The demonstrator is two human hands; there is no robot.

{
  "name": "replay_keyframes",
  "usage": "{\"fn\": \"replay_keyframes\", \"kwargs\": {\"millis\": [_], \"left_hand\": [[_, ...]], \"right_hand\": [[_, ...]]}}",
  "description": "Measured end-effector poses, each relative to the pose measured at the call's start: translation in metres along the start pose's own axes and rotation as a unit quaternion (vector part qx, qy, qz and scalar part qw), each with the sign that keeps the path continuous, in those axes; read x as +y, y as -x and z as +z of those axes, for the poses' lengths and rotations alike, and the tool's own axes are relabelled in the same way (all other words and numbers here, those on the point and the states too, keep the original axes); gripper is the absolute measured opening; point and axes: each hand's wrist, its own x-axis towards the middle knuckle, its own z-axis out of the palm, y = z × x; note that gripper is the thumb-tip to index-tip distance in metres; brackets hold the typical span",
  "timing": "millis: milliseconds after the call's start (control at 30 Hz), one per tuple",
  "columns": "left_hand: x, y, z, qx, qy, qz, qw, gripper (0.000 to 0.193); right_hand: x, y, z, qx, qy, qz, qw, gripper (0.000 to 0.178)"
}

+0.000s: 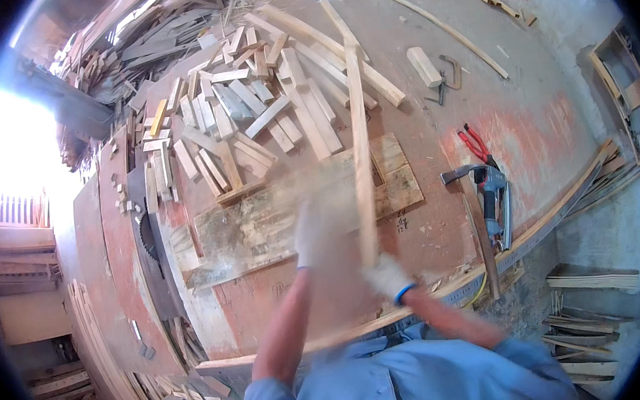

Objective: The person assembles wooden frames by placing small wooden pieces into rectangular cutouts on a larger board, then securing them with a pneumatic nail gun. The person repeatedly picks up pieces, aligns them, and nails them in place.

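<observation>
My left hand, in a white glove, reaches over the near edge of a worn plywood board. It is smeared by motion, so its fingers cannot be made out. My right hand, gloved with a blue band at the wrist, is closed at the near end of a long wooden strip. That strip stretches away from me across the board. A pale brown blur lies between my hands, and I cannot tell what it is.
Many short wood blocks lie heaped beyond the board. At the right are a nail gun, red-handled pliers, a hammer and a clamp beside a wood block. A circular saw blade rises at the left.
</observation>
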Motion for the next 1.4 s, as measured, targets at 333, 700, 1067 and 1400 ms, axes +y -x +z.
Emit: {"fn": "replay_keyframes", "kwargs": {"millis": [333,700,1067,1400], "left_hand": [[-0.003,0.125,-0.015,-0.070,-0.235,-0.046,0.968,0.072],[-0.112,0.150,-0.077,-0.072,-0.390,0.158,0.904,0.061],[-0.167,0.145,-0.141,-0.105,-0.475,0.170,0.857,0.056],[-0.163,0.146,-0.147,0.076,-0.389,0.109,0.911,0.050]], "right_hand": [[0.008,0.036,0.016,-0.086,0.258,-0.295,0.916,0.028],[0.086,-0.035,-0.144,0.225,-0.014,-0.092,0.970,0.032],[0.075,-0.064,-0.151,0.374,0.134,-0.179,0.900,0.045],[0.062,-0.086,-0.157,0.339,0.269,-0.263,0.862,0.036]]}}
